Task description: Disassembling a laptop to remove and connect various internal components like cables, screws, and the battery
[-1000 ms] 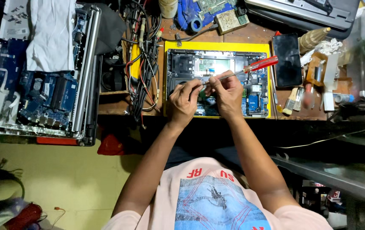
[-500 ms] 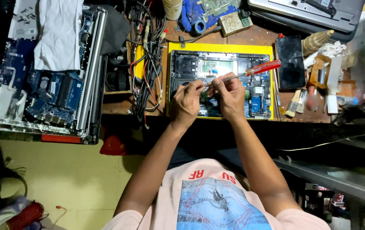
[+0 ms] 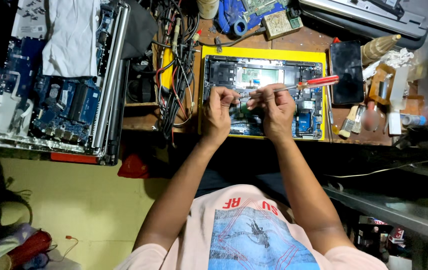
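The fingers (image 3: 222, 98) of the left hand (image 3: 217, 114) are curled in a pinch against the fingertips of the right hand (image 3: 273, 111), both over the middle of an opened laptop base (image 3: 213, 70) with a yellow rim; whether a small part sits between the pinching fingers I cannot tell. Well to the left of them lies a second dismantled laptop (image 3: 59, 107) with a blue board bared and a white cloth (image 3: 71, 37) draped on its top, and just left hangs a tangle of cables (image 3: 176, 65). The right hand grasps a red-handled screwdriver (image 3: 319, 81), its shaft running across the knuckles and its handle sticking out to the right — the tip seems to meet the left fingers. As a judgement, the cover is already off and the board still seated, so the work looks to be partway through. To the right of the fingers sit a dark phone (image 3: 346, 70), a small brush (image 3: 350, 125) and bottles — close quarters there. The bench edge (image 3: 254, 142) runs just below the wrists; open room lies mainly toward the person's body.
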